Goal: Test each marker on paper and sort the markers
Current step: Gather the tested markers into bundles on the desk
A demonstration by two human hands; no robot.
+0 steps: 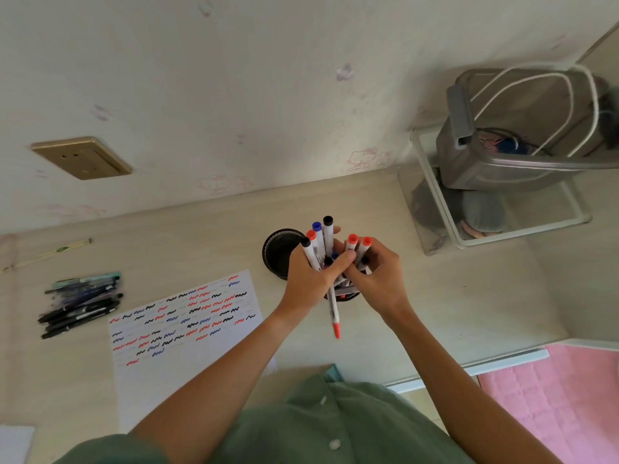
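My left hand (311,279) grips a bundle of white markers (318,244) with black, red and blue caps pointing up. One red-capped marker (334,316) hangs downward from that same grip. My right hand (375,279) holds two red-capped markers (359,246) right beside the bundle. Both hands are above a black mesh cup (348,296), mostly hidden under them. A second black mesh cup (279,251) stands just left, looking empty. The test paper (187,329) with red, black and blue squiggles lies to the left.
A pile of dark pens (80,304) lies at the far left of the desk. A clear rack (495,229) holding a grey bin (509,128) stands at the back right. A wall socket (82,158) is on the wall. A pink mat (562,396) lies beyond the desk's right edge.
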